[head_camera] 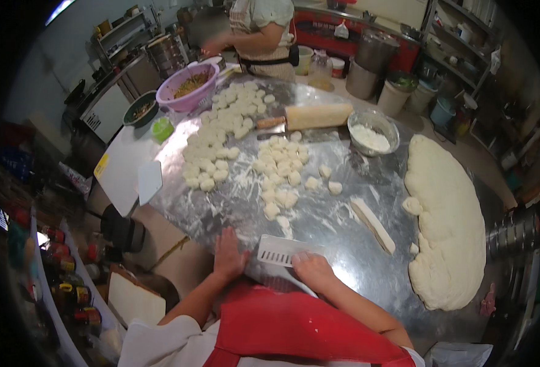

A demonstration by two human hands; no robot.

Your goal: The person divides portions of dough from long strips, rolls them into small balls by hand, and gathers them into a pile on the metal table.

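My right hand (pixel 315 271) grips a white slotted scraper (pixel 277 250) close to the near edge of the metal table (pixel 316 215). To its left, my left hand (pixel 228 257) rests at the table edge with its fingers stretched out and nothing in it. Beyond the scraper lies a cluster of small cut dough pieces (pixel 279 160), with a few loose ones to its right. A short rope of dough (pixel 373 225) lies at a slant right of my right hand. A large slab of dough (pixel 449 225) covers the table's right side.
Farther left spread many floured dough pieces (pixel 226 124). A rolling pin (pixel 318 116) lies beside a metal bowl of flour (pixel 373 133). At the back left stand a purple basin of filling (pixel 188 86) and a green bowl (pixel 140 109). A person (pixel 265 41) stands across the table.
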